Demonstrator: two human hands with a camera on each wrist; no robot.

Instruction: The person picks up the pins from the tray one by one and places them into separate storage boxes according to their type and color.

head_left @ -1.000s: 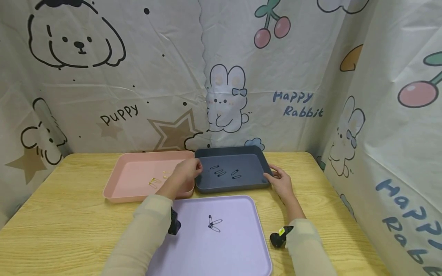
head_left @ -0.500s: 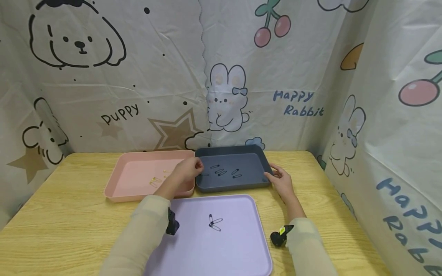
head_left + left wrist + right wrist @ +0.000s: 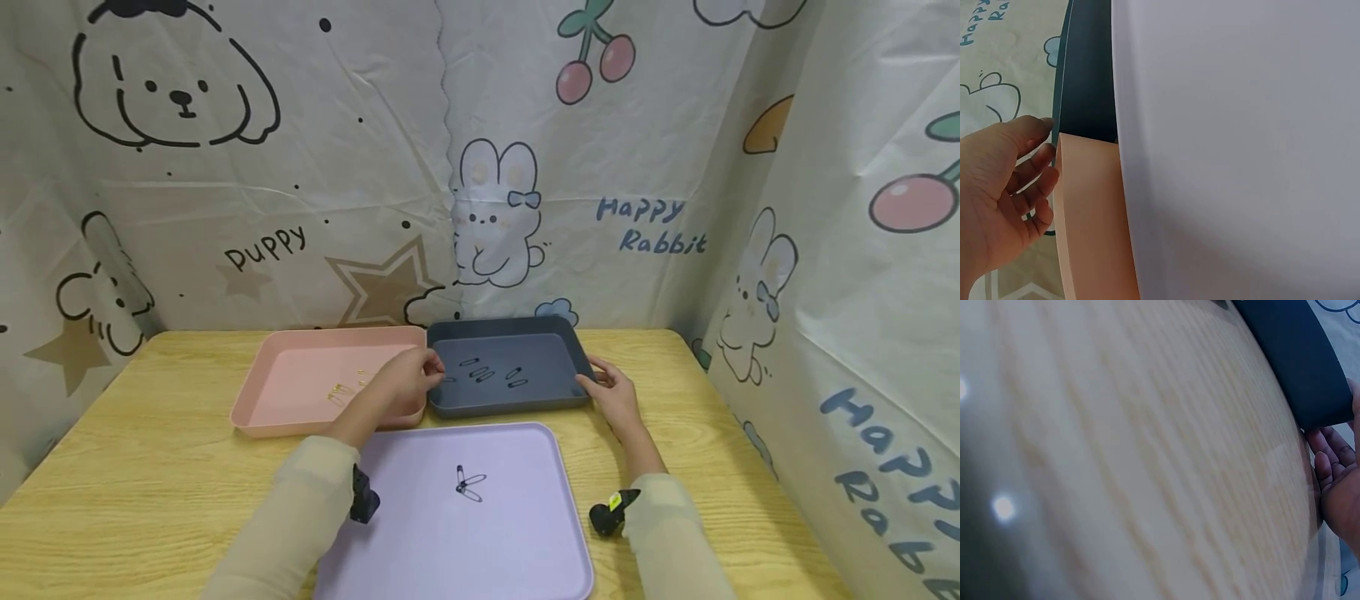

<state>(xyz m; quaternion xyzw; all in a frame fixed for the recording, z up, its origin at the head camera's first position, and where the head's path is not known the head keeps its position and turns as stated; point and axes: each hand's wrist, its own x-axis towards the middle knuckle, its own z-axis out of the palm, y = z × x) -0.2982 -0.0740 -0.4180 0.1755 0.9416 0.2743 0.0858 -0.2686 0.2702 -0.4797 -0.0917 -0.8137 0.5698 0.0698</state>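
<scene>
My left hand (image 3: 407,373) hovers where the pink tray and the dark tray meet, fingers loosely curled. In the left wrist view its thumb and fingers (image 3: 1038,165) are apart, and I see nothing held between them. Black safety pins (image 3: 482,375) lie scattered in the dark blue-grey tray (image 3: 543,350), one partly beside the left fingertips. My right hand (image 3: 615,398) grips that tray's right edge, thumb at the rim; in the right wrist view its fingers (image 3: 1329,450) are at the tray's corner. Gold safety pins (image 3: 339,393) lie in the pink tray (image 3: 281,367), partly behind the left forearm.
Nearer to me lies a lilac tray (image 3: 517,542) with a small cluster of black safety pins (image 3: 468,485) on it. All the trays stand on a wood-grain table (image 3: 135,467). A printed cloth (image 3: 360,167) hangs behind and at the sides.
A black pin by the left fingertips in the dark tray shows more clearly now. The left wrist has shifted slightly left and down. My right hand keeps its hold on the tray.
</scene>
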